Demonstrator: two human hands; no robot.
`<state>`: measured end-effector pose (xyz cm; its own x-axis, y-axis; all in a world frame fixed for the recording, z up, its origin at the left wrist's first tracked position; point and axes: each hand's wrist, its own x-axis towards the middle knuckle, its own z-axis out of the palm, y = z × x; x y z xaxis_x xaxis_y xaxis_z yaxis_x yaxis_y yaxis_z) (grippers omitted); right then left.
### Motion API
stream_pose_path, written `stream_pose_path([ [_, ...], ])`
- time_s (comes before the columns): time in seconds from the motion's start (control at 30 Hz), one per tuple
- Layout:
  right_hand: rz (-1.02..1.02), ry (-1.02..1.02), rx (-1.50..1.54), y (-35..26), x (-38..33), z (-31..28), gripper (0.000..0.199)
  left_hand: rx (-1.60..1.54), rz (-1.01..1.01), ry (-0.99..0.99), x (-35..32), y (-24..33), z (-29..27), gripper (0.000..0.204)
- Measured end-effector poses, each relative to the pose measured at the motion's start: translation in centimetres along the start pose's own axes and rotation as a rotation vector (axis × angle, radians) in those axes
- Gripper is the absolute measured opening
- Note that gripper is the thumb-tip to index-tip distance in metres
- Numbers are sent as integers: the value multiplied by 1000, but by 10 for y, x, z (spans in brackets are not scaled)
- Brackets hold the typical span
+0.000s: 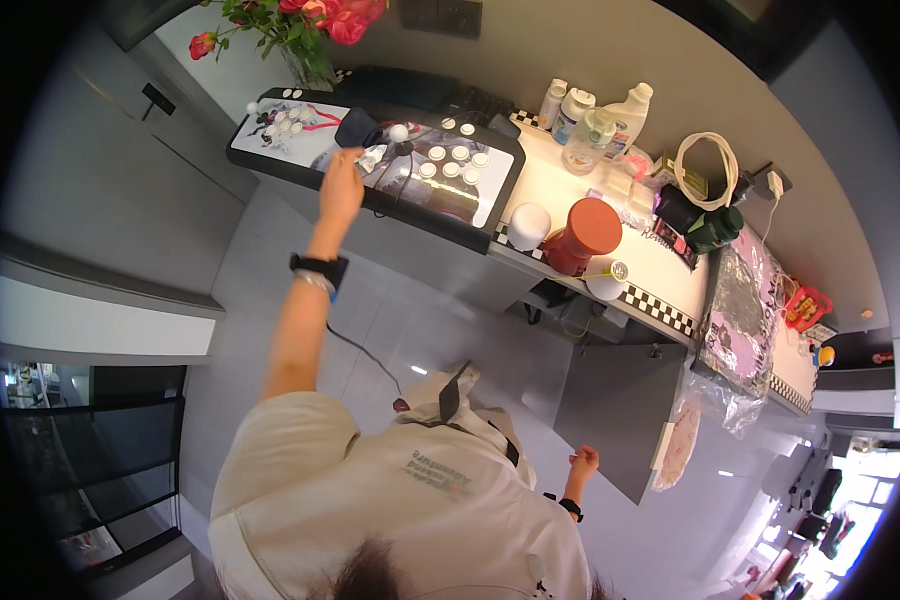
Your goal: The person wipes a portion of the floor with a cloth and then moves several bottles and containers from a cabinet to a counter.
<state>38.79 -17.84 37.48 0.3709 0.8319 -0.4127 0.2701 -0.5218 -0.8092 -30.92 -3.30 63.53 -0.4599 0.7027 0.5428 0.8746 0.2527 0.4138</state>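
1. Looked steeply down from the head (365,575), left of two side-by-side fisheyes.
2. Faced the counter (542,187) and wall (560,45), upright, unmirrored.
3. Sat close above the shirt (390,510), farther from the floor (435,300).
4. Took in left hand (341,188) and right hand (585,462) widely.

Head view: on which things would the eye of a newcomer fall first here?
Probably first on the bright red and pink flowers at the upper left. Just below them, the long black-edged controller board with round white buttons stands out, and over it the left hand holds what looks like a crumpled white piece. Farther right, on the pale counter, the red-brown container would likely draw the eye next.
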Motion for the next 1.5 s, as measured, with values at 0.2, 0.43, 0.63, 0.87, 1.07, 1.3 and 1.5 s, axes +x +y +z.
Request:
stream_pose_path([
  [0.2, 123, 2, 40, 20, -16, -6, 13, 79, 49, -262, 78, -61, 44, 54],
  [0.43, 192, 0, 40, 18, -50, 10, 16, 43, -339, -285, 107, -85, 80, 37],
  [0.63, 220, 4, 67, 21, -55, 18, 16, -144, -332, -46, 109, -124, 54, 27],
  [0.87, 76, -49, 106, -7, -34, 23, 12, -617, -119, 204, 65, -44, -19, 21],
  [1.07, -348, -179, -140, -200, -31, 46, 15, -996, -138, -405, -31, 110, -32, 25],
  [1.3, -451, -596, 237, -351, -74, 85, 40, -1385, -284, -987, -126, 216, 14, 27],
  [1.5, -521, -592, 284, -345, -90, 65, 58, -1531, -536, -1268, -135, 281, 8, 37],
])
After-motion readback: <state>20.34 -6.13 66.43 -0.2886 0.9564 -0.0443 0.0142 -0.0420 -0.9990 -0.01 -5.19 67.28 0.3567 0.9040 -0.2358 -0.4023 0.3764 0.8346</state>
